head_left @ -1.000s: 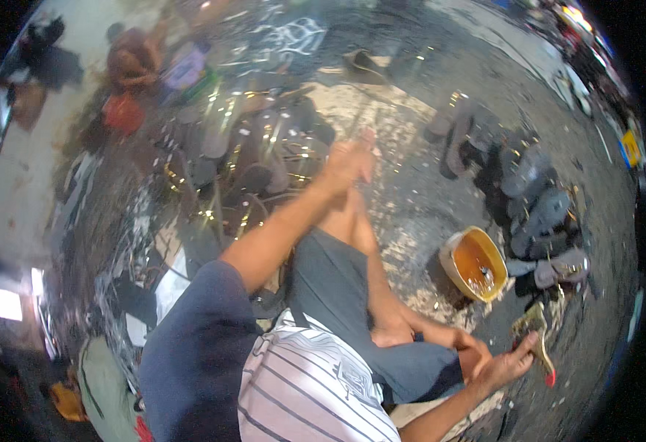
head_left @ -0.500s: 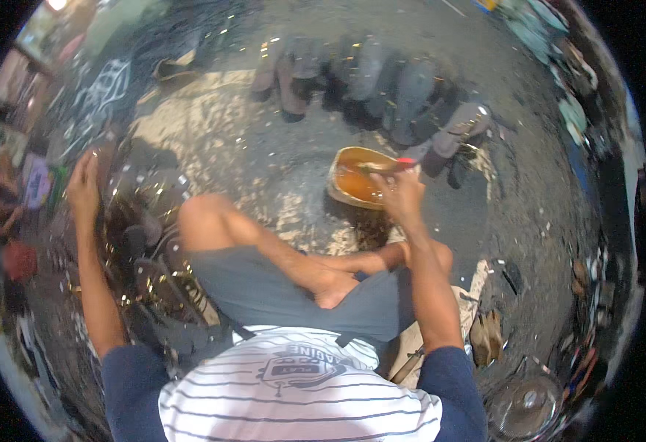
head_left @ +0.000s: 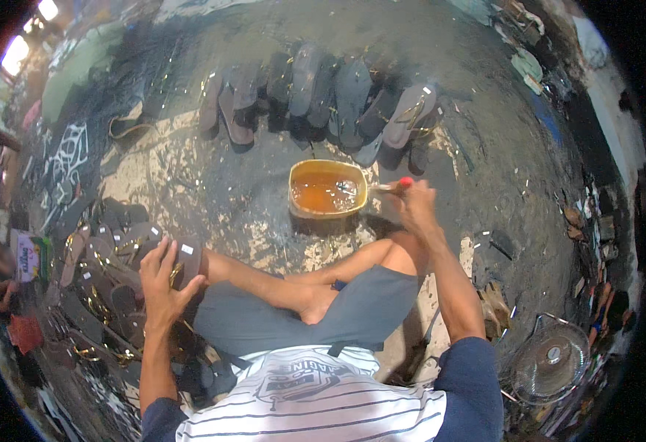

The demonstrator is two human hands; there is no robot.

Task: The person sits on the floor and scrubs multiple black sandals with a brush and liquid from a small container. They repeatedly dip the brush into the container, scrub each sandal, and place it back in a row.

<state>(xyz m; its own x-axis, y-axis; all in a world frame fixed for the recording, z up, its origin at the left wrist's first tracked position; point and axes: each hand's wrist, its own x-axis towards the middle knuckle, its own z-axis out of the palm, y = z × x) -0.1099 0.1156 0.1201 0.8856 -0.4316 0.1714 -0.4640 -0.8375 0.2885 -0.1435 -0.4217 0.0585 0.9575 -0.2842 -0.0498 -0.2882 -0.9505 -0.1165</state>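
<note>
My right hand [head_left: 417,208] is closed round a brush [head_left: 383,188] with a red part near the fingers. The brush's tip reaches the right rim of a cream-coloured tub [head_left: 291,193] holding amber liquid [head_left: 326,193]. At the left, my left hand [head_left: 162,286] has its fingers and thumb spread over a pile of dark sandals with gold-coloured straps [head_left: 102,261]. A brown sandal [head_left: 188,254] with a small white label lies between its thumb and fingers. Whether the palm touches the sandals is hidden.
Beyond the tub, several dark sandals [head_left: 349,103] stand in a row on the worn floor [head_left: 257,162]. A round wire-guarded object [head_left: 551,361] is at the lower right. A purple-green box [head_left: 30,254] stands at the far left. My crossed legs [head_left: 279,287] are just before the tub.
My left hand has come down and inward onto the sandal pile. The brush has moved from over the liquid to the tub's right rim. The whole view has shifted.
</note>
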